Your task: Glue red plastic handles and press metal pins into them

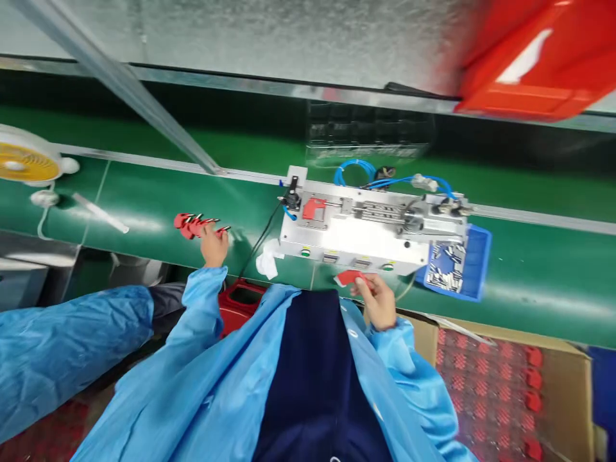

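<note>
My right hand (379, 300) is closed on a red plastic piece (349, 277), pinched between thumb and fingers just in front of the metal machine (356, 240). Off to the left, my left hand (214, 247) has its fingers closed on a red part with a metal pin (221, 232), at the end of a row of similar red parts (187, 224) lying on the green bench. Another red piece (314, 206) sits in the holder at the machine's left end, in line with a metal rod.
A blue bin (481, 263) of small metal pins stands at the machine's right. White paper (268, 260) lies on the bench (144, 218). A fan (26, 157) is far left. Below right, a carton (568, 398) holds red parts in trays. Another person's blue sleeve (77, 346) reaches in at left.
</note>
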`<action>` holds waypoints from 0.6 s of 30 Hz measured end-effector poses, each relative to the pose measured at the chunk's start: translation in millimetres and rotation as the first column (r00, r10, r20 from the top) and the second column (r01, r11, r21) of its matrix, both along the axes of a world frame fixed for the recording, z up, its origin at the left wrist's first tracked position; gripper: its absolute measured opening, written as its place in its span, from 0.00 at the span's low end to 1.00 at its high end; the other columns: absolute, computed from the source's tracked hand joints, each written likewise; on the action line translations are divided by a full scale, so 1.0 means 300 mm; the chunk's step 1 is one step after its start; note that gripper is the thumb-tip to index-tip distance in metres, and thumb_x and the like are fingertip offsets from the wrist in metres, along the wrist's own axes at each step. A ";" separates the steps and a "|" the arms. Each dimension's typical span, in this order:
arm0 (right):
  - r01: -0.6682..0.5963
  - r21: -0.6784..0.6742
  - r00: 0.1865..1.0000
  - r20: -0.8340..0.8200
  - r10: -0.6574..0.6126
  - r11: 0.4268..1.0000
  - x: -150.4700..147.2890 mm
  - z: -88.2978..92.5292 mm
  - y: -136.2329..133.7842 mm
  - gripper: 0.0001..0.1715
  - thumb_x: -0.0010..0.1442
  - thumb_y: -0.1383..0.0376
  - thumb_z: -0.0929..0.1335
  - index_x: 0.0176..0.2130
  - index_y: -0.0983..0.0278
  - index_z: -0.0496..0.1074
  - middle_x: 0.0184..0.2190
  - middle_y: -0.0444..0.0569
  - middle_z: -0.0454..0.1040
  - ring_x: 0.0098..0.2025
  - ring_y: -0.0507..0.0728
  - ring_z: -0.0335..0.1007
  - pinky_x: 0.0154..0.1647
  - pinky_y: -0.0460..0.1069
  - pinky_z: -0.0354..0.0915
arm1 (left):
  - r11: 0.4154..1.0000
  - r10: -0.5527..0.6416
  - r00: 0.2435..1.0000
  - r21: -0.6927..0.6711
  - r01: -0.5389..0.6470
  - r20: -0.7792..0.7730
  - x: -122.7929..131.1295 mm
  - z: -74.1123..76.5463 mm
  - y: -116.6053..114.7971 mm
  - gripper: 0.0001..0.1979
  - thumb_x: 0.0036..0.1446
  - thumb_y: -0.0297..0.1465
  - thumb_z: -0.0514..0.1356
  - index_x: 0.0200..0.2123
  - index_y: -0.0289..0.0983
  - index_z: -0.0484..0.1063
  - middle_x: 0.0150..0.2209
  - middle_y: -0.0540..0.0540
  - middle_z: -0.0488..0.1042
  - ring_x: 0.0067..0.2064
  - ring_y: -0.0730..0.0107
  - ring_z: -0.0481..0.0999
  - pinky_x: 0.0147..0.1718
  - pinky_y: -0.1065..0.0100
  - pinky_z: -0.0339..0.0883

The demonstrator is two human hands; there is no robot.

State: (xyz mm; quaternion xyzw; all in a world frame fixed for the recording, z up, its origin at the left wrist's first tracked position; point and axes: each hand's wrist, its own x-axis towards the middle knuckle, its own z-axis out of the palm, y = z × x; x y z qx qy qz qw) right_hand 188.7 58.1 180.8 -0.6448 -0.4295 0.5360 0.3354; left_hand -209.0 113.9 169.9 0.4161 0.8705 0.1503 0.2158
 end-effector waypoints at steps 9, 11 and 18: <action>-0.282 0.044 0.959 -0.002 0.282 0.958 -0.036 -0.088 -0.090 0.35 0.66 0.33 0.65 0.36 0.60 0.76 0.26 0.47 0.77 0.29 0.59 0.77 0.38 0.54 0.76 | 0.825 -0.465 0.346 0.256 0.504 0.815 0.632 0.041 -0.236 0.13 0.65 0.39 0.63 0.50 0.40 0.75 0.35 0.48 0.80 0.31 0.68 0.77 0.35 0.66 0.73; -0.251 0.029 0.967 0.053 0.250 0.967 0.010 -0.135 -0.102 0.34 0.70 0.37 0.60 0.38 0.61 0.76 0.27 0.49 0.77 0.32 0.59 0.77 0.41 0.55 0.77 | 0.868 -0.395 0.370 0.210 0.451 0.841 0.654 0.043 -0.233 0.14 0.66 0.43 0.61 0.47 0.40 0.74 0.30 0.51 0.77 0.26 0.70 0.72 0.30 0.67 0.69; -0.165 -0.074 0.946 0.272 0.179 0.984 0.119 -0.371 -0.085 0.21 0.54 0.59 0.75 0.47 0.62 0.77 0.43 0.54 0.76 0.41 0.63 0.77 0.49 0.60 0.76 | 0.974 -0.204 0.503 0.121 0.193 0.840 0.562 0.111 -0.170 0.22 0.66 0.53 0.60 0.43 0.39 0.71 0.27 0.51 0.75 0.28 0.72 0.67 0.29 0.71 0.62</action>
